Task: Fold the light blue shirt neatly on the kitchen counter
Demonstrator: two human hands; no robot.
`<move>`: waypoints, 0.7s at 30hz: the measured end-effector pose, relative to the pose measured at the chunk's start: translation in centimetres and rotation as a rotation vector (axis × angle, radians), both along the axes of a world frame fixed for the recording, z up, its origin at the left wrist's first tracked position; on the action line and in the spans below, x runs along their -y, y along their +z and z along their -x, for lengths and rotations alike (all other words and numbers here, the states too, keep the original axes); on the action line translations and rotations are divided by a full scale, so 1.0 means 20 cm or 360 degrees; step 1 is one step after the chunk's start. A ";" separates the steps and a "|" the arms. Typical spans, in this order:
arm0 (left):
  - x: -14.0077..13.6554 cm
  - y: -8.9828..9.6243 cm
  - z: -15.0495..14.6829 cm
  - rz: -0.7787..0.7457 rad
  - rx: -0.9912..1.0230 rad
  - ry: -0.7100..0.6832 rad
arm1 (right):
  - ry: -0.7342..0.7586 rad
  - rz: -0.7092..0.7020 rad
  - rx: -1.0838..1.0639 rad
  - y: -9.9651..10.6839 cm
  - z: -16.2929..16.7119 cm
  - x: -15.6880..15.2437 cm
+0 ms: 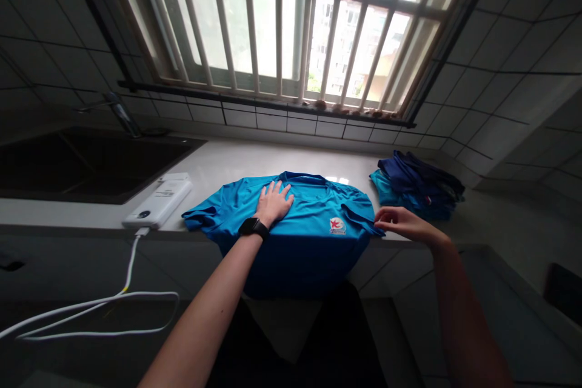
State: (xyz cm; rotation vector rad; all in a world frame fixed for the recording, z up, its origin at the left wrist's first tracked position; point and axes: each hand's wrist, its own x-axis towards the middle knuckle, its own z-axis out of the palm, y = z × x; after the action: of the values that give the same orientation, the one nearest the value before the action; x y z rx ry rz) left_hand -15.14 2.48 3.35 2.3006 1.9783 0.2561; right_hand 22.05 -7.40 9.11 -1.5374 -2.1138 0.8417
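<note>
A blue T-shirt (pixel 300 218) lies spread on the white counter, its collar toward the window and its lower part hanging over the front edge. A small round logo with a red star shape shows on its chest. My left hand (pixel 274 203), with a black watch at the wrist, rests flat on the shirt below the collar, fingers spread. At the shirt's right sleeve, my right hand (pixel 398 222) has its thumb and fingers pinched on the sleeve's edge.
Folded dark and light blue clothes (pixel 413 185) are piled at the counter's right. On the left, a white power bank (pixel 159 201) with a white cable (pixel 131 260) lies near the dark sink (pixel 150 191). A faucet (pixel 122 115) stands behind. A barred window (pixel 277 30) is above the counter.
</note>
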 end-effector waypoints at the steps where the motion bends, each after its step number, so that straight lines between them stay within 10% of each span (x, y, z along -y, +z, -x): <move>1: 0.00 0.00 0.00 0.0003 -0.0003 -0.0002 | -0.0068 -0.0109 0.0007 -0.01 0.01 -0.01; 4: 0.00 0.01 0.00 0.0013 -0.0016 -0.0002 | -0.0200 -0.0402 0.0168 -0.05 0.07 -0.05; 8: 0.01 0.01 0.00 0.0011 -0.0027 0.0003 | -0.0019 -0.0324 0.0512 -0.13 0.14 -0.11; 13: 0.00 0.01 0.00 0.0006 -0.0013 0.0004 | -0.0416 -0.0287 0.0955 -0.10 0.13 -0.14; 21: 0.01 0.01 0.00 0.0002 -0.0011 0.0004 | -0.0432 -0.0621 0.0593 -0.02 0.32 -0.18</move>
State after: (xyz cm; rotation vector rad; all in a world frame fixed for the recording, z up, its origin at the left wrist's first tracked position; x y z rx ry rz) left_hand -15.09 2.29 3.53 2.3018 1.9839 0.2470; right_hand 15.66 -3.88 8.70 -1.8007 -2.0778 0.0419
